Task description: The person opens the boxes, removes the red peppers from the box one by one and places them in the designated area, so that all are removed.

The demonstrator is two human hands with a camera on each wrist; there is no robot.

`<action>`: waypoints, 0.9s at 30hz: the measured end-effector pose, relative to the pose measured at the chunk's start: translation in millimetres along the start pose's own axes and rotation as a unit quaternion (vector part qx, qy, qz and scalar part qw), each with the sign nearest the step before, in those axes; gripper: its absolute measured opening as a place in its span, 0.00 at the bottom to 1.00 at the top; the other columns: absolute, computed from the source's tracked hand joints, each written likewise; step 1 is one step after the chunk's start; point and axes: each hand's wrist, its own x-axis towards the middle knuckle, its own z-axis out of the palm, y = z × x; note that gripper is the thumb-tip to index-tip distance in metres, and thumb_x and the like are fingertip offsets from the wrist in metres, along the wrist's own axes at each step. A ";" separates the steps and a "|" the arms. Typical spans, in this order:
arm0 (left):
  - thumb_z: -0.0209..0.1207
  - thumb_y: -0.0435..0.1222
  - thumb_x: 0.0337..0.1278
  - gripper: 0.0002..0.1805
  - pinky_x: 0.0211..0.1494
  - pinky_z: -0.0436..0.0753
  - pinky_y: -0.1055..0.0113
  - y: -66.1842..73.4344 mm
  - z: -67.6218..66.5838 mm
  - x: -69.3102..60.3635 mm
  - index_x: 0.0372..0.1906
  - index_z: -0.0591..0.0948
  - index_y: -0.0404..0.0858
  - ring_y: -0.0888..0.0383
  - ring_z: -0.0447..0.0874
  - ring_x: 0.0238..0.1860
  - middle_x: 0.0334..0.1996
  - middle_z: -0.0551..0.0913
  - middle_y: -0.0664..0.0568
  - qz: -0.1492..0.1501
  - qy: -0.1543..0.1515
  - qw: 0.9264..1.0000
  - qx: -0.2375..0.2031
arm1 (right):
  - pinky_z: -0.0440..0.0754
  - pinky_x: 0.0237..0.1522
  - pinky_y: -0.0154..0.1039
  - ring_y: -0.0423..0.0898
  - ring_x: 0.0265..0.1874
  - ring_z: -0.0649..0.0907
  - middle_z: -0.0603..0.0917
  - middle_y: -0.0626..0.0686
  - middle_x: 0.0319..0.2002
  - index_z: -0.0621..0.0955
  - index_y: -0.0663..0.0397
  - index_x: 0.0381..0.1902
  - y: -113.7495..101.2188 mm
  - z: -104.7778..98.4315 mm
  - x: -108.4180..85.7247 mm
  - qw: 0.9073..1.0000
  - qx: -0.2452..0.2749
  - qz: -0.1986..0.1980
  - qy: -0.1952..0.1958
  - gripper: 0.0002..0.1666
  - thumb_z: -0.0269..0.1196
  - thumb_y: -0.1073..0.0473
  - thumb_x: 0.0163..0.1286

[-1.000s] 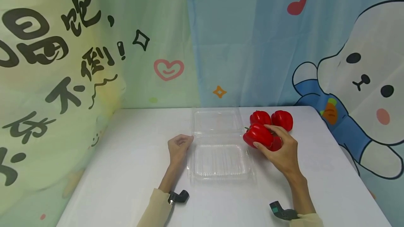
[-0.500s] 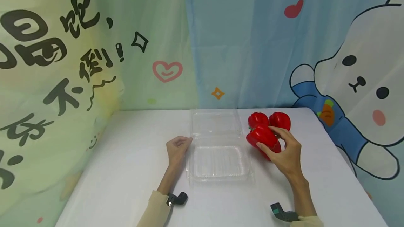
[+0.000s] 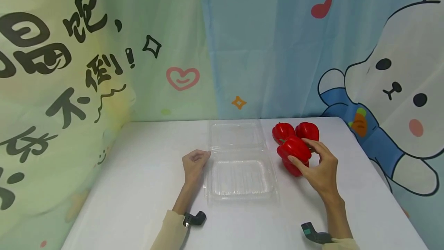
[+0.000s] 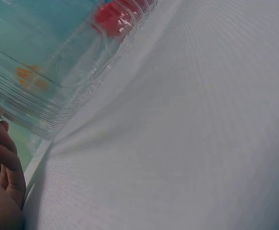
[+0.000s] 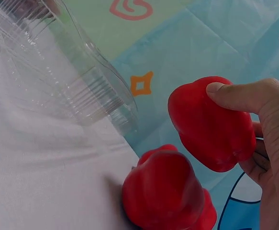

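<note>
My right hand point(image 3: 320, 167) grips a red bell pepper point(image 3: 294, 149) between thumb and fingers, at the right of the table. In the right wrist view, the held bell pepper point(image 5: 211, 127) is raised, apart from the red peppers point(image 5: 161, 194) on the table. The head view shows another red bell pepper point(image 3: 293, 169) partly hidden below the held one. To the left of it lies an opened clear plastic container point(image 3: 241, 195), lid away from me. My left hand point(image 3: 194, 165) pinches the container's left edge near the hinge; in the left wrist view its fingers point(image 4: 6, 155) appear at the container's corner.
Two more red peppers, one at the back left point(image 3: 283, 132) and one at the back right point(image 3: 308, 130), stand behind the held one. A white table point(image 3: 138, 188) carries everything. Behind it hangs a printed curtain point(image 3: 243, 49).
My right hand has moved right with the bell pepper, away from the container, turning it slightly. The left hand has stayed at the container's edge.
</note>
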 end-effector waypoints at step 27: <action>0.74 0.36 0.64 0.08 0.32 0.79 0.73 3.8 0.5 -3.3 0.36 0.89 0.34 0.62 0.80 0.23 0.28 0.91 0.38 -0.003 0.003 1.000 0.011 | 0.74 0.54 0.16 0.28 0.52 0.79 0.89 0.60 0.61 0.84 0.54 0.69 10.2 -11.2 -1.8 1.000 -0.006 0.011 0.027 0.43 0.84 0.66 0.54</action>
